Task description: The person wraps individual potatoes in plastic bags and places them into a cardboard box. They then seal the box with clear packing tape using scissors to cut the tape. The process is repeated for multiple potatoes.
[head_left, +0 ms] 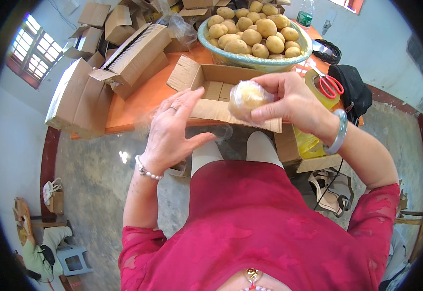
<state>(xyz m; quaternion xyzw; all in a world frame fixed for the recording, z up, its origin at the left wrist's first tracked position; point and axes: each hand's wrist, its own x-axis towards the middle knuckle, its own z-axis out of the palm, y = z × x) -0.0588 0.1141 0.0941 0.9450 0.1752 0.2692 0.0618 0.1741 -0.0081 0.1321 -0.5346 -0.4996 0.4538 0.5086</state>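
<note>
My right hand grips a potato wrapped in thin clear plastic, thumb across its lower side, above the front part of an open cardboard box. My left hand is raised at the box's left with fingers apart and nothing visible in it. Faint clear plastic shows behind that hand. The box sits on an orange table, in front of a large basin heaped with potatoes.
Cardboard boxes crowd the table's left and back. Red scissors, a tape roll and a black bag sit at the right. A carton with yellow plastic stands below. Sandals and a blue stool are lower down.
</note>
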